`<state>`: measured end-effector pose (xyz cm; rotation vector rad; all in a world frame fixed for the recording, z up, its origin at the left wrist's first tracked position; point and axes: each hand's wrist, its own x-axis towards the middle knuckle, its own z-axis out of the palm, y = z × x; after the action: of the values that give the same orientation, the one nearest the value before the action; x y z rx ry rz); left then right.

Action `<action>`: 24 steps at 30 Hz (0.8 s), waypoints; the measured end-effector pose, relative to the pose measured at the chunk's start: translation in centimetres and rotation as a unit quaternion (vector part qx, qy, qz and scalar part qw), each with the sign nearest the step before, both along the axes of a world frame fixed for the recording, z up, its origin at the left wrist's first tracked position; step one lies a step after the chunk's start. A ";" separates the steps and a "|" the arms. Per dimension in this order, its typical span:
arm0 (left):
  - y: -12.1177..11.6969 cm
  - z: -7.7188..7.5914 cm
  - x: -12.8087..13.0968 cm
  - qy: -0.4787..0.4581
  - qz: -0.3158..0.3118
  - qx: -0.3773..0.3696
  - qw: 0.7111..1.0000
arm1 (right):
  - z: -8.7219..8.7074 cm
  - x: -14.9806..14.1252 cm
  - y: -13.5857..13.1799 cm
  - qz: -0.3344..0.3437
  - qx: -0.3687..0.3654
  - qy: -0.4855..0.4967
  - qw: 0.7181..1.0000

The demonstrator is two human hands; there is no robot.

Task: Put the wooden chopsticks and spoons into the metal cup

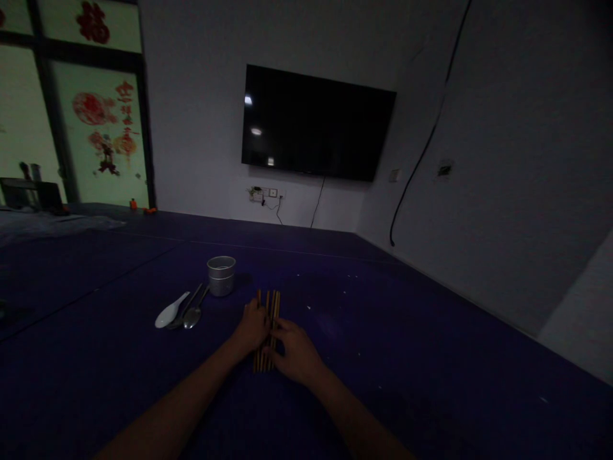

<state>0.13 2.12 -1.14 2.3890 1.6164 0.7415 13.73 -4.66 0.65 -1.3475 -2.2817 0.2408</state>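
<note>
Several thin wooden chopsticks point(274, 306) lie roughly side by side on a dark purple surface point(335, 383), pointing away from me. Over their left side is my left hand point(253, 327), its fingers closed on the sticks. My right hand point(295, 352) grips the bundle from the right, thumb and fingertips against the sticks. Both hands hide the middle of the bundle. To the left, a white soup spoon point(170, 312) lies beside two metal spoons point(192, 317). Just behind the spoons, a grey metal cup point(221, 276) stands upright.
A wall-mounted television point(316, 124) hangs above wall sockets point(268, 193). From the right wall hangs a black cable point(421, 156). Clear plastic sheeting point(57, 223) and a dark box point(33, 193) lie at the far left, near small orange items point(149, 210). Small white scraps dot the surface.
</note>
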 end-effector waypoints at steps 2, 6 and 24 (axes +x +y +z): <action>0.0 0.0 0.0 -0.001 0.003 0.002 1.000 | 0.0 0.0 0.0 -0.005 -0.002 0.005 1.000; 0.0 0.1 -0.1 0.009 0.000 0.005 1.000 | -0.2 -0.1 0.2 -0.007 0.001 0.016 1.000; 0.9 0.1 -0.8 -0.089 -0.011 0.040 0.995 | -0.2 -0.1 0.0 -0.005 0.000 -0.019 1.000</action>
<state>-0.66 3.01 -1.01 2.3139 1.5146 1.0017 13.65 -4.66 0.43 -1.3739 -2.3062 0.2148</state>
